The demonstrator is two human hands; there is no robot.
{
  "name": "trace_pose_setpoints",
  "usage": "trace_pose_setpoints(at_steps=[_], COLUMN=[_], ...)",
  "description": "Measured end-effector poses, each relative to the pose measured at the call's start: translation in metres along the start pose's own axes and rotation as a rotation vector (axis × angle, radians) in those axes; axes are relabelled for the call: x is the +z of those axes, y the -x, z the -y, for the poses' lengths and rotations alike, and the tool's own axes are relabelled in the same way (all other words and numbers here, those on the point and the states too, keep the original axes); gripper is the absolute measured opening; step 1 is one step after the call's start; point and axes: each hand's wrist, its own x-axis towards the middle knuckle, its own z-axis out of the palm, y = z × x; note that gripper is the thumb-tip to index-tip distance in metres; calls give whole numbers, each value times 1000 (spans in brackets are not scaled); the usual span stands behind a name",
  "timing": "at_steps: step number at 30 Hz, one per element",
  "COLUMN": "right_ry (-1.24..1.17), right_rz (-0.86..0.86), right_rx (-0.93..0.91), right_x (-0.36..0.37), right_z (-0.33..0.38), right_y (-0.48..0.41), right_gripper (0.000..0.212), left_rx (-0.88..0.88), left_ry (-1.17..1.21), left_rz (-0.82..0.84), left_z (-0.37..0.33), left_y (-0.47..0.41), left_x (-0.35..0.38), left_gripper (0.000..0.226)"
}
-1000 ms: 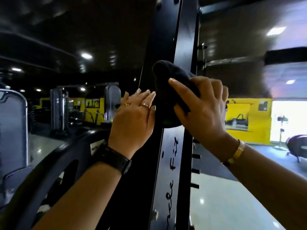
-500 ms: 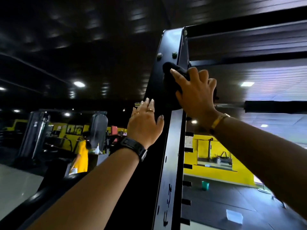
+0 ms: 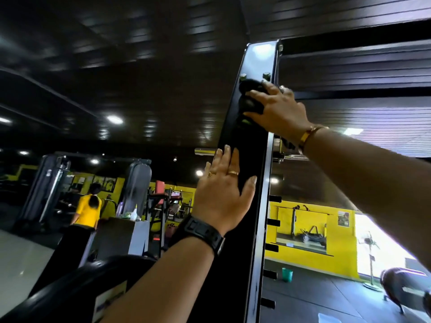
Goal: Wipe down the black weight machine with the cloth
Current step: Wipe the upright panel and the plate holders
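The black weight machine's tall upright post (image 3: pixel 249 141) rises through the middle of the view, with two bolts near its top. My right hand (image 3: pixel 279 110) is high on the post and presses a dark cloth (image 3: pixel 249 101) against it, thumb below the cloth and fingers spread over it. Lower on the same post, my left hand (image 3: pixel 224 194) rests flat with straight fingers and holds nothing. A black weight plate (image 3: pixel 70 290) sits at the lower left of the machine.
A person in a yellow shirt (image 3: pixel 87 210) stands at the left among other gym machines (image 3: pixel 46 183). A small green bucket (image 3: pixel 287 274) sits on the dark floor by the yellow wall (image 3: pixel 340 248). A standing fan (image 3: pixel 370 262) is at the right.
My right hand has slid the cloth up the post, close to the top bolts. My left hand followed upward along the post. The camera tilted up.
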Motion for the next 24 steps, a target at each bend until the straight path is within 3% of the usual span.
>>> trace_pose_setpoints(at_steps=[5, 10, 16, 24], right_ry=[114, 228, 279, 167], right_rz=[-44, -86, 31, 54], right_rx=[24, -161, -326, -236], right_x=[3, 8, 1, -11], right_z=[11, 18, 17, -20], right_y=[-29, -14, 23, 11], right_gripper=[58, 57, 89, 62], left_rx=[-9, -14, -32, -19], left_ry=[-1, -1, -40, 1], left_rz=[5, 32, 58, 17], left_z=[-1, -1, -1, -3], left_y=[0, 0, 2, 8], left_x=[-1, -2, -4, -4], left_gripper=[66, 68, 69, 68])
